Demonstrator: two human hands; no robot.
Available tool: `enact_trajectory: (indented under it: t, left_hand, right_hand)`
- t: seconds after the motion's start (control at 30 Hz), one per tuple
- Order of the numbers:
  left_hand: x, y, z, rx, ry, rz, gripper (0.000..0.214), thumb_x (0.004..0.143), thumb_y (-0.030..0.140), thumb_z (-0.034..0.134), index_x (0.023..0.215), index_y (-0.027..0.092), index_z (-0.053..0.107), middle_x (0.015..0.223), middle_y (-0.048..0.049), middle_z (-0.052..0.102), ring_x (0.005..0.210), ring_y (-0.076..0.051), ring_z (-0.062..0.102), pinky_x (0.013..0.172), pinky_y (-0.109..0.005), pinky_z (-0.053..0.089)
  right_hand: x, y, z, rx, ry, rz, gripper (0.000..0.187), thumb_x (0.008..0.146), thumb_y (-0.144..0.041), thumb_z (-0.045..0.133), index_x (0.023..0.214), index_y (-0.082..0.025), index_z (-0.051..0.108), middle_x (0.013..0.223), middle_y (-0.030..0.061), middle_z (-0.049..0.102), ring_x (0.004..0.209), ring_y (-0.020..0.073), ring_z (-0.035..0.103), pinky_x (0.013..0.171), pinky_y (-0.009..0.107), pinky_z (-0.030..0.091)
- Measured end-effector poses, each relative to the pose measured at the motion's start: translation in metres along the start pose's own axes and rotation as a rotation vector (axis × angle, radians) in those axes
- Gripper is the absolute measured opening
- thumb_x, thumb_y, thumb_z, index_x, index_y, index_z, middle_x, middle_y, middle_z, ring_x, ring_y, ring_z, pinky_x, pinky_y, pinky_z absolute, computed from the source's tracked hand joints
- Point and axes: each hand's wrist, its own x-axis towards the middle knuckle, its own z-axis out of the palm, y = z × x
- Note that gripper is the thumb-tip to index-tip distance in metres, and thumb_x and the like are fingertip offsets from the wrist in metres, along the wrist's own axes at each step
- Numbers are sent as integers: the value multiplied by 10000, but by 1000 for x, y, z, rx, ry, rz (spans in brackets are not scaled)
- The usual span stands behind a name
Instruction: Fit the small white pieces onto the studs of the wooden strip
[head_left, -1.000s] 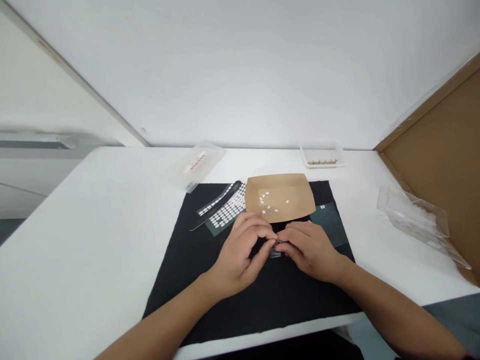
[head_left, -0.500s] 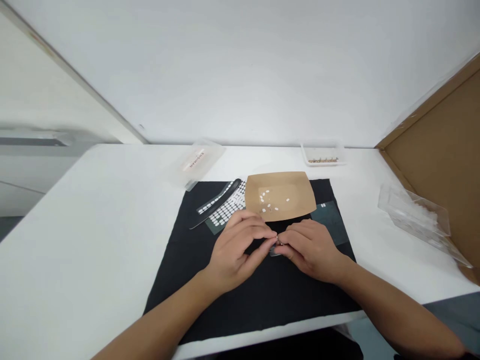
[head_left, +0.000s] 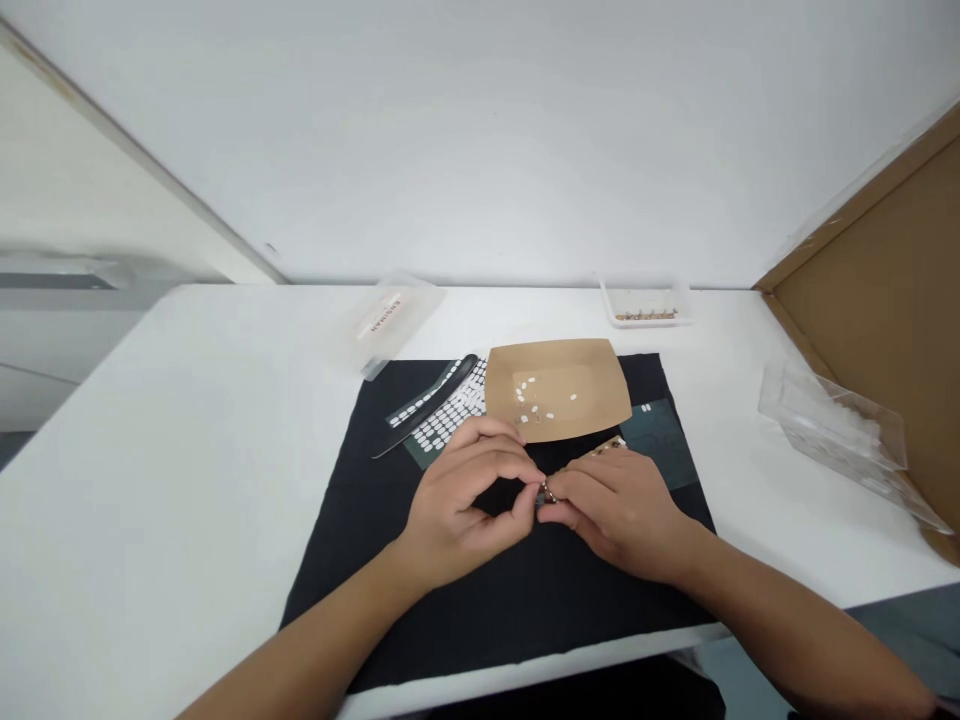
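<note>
My left hand point(head_left: 476, 505) and my right hand point(head_left: 622, 510) meet over the black cloth point(head_left: 450, 630), fingertips almost touching. Between thumb and index finger my right hand pinches a small, shiny metal ring point(head_left: 551, 493); its details are too small to read. Thumb and index finger of my left hand are pressed together at the ring's left side, and whatever they hold is hidden. Just behind my right hand, a strip with small shiny pieces point(head_left: 611, 446) peeks out, partly covered by the hand.
A brown paper tray point(head_left: 600, 380) with several white oval pieces stands behind the hands. Left of it, black-handled tweezers point(head_left: 435, 402) lie across a sheet of white oval stickers point(head_left: 442, 425). A dark green sheet point(head_left: 660, 445), clear plastic boxes point(head_left: 832, 420) and a white box point(head_left: 649, 305) are on the right.
Both hands have shifted slightly left and down in the picture, still pinched together. The strip with shiny pieces now shows behind my right hand. The view has tilted a little.
</note>
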Motion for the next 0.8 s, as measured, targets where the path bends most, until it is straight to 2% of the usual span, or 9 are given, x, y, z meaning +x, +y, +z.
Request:
enact_trajectory:
  t: [0.13, 0.3, 0.53, 0.8]
  left_hand:
    - [-1, 0, 0, -76, -24, -83, 157, 857, 66, 718, 882, 221, 719, 771, -10, 756, 921, -212, 665, 839, -352, 575]
    - [-3, 0, -1, -242, -64, -178, 177, 871, 50, 687, 873, 224, 721, 726, -4, 760, 919, -211, 636, 892, -365, 549]
    - [-7, -1, -1, -488, -94, -340, 131, 947, 123, 693, 863, 216, 733, 692, -18, 749, 949, -202, 605, 894, -330, 522]
    - [-9, -2, 2, -596, -78, -380, 110, 1003, 233, 719, 919, 203, 784, 720, -56, 764, 950, -207, 604, 860, -329, 543]
  right_hand:
    - [0, 0, 0, 87, -5, 25, 389, 1164, -406, 464, 915, -181, 662, 751, -11, 715, 640, 122, 620, 619, 279, 373]
    - [-1, 1, -1, 289, -77, 101, 385, 1151, -428, 483, 903, -188, 655, 740, -11, 701, 649, 128, 611, 644, 261, 414]
    - [4, -1, -8, 652, -149, 243, 266, 1133, -295, 515, 932, -199, 661, 640, -70, 655, 595, 81, 602, 682, 201, 456]
    - [4, -3, -10, 820, -176, 363, 282, 1124, -304, 518, 909, -199, 667, 595, -80, 608, 521, 71, 562, 614, 186, 461]
